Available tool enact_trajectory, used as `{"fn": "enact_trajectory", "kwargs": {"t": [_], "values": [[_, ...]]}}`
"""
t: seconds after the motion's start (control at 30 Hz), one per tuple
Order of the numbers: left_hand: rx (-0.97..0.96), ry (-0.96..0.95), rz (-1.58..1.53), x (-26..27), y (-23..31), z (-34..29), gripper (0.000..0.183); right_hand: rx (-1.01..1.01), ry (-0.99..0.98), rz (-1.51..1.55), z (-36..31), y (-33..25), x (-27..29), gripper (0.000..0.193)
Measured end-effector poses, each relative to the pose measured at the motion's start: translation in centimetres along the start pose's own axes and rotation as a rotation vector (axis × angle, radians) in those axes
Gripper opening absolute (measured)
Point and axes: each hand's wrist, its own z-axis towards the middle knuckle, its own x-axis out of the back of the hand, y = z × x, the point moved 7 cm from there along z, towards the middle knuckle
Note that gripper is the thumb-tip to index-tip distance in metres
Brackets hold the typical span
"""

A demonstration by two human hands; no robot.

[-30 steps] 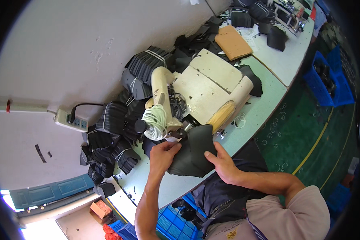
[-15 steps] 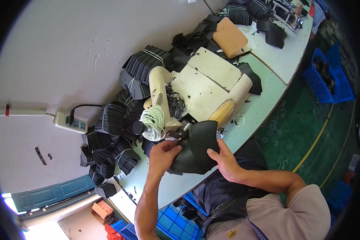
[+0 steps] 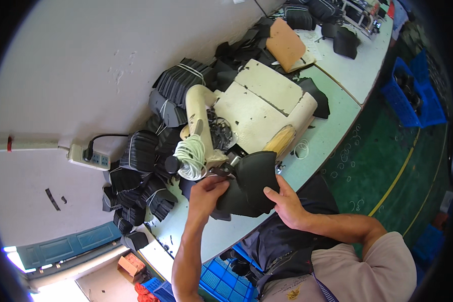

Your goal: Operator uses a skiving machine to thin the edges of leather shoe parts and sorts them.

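Observation:
Between my hands is a curved black sheet piece [image 3: 254, 183], its far edge up against the working end of a cream-coloured machine [image 3: 267, 95]. My left hand [image 3: 206, 194] pinches the piece's left side close to the machine's head. On the opposite edge, my right hand [image 3: 285, 201] grips it with the thumb on top and the fingers underneath. A coil of white cord [image 3: 191, 157] hangs on the machine's curved arm [image 3: 199, 110], just beyond my left hand. Part of another black piece lies under the held one.
Tied bundles of black pieces [image 3: 141, 151] crowd the table along the wall, beside a power strip [image 3: 90, 156]. Behind the machine lie black scraps [image 3: 241, 48] and a brown notebook [image 3: 286, 44]. Blue crates stand below the table [image 3: 226, 279] and on the green floor at right [image 3: 405, 95].
Both hands keep their grip on the black piece, which has shifted very slightly at the machine. The whole view has also moved a little.

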Motion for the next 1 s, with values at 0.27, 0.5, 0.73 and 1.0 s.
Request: {"fn": "enact_trajectory", "kwargs": {"t": [0.27,0.5,0.73,1.0], "values": [[-0.011,0.036,0.079,-0.5,0.0,0.3,0.028,0.003,-0.009,-0.010,-0.2,-0.4,0.2,0.049],[0.003,0.075,0.187,-0.6,0.8,0.4,0.029,-0.024,-0.026,0.004,-0.1,-0.1,0.5,0.049],[-0.019,-0.060,-0.128,-0.7,-1.2,-0.5,0.027,0.019,0.010,0.014,-0.7,-0.3,0.6,0.050],[-0.019,0.111,0.029,-1.8,0.7,0.7,0.022,-0.007,0.011,0.033,-0.9,-0.4,0.5,0.049]]}}
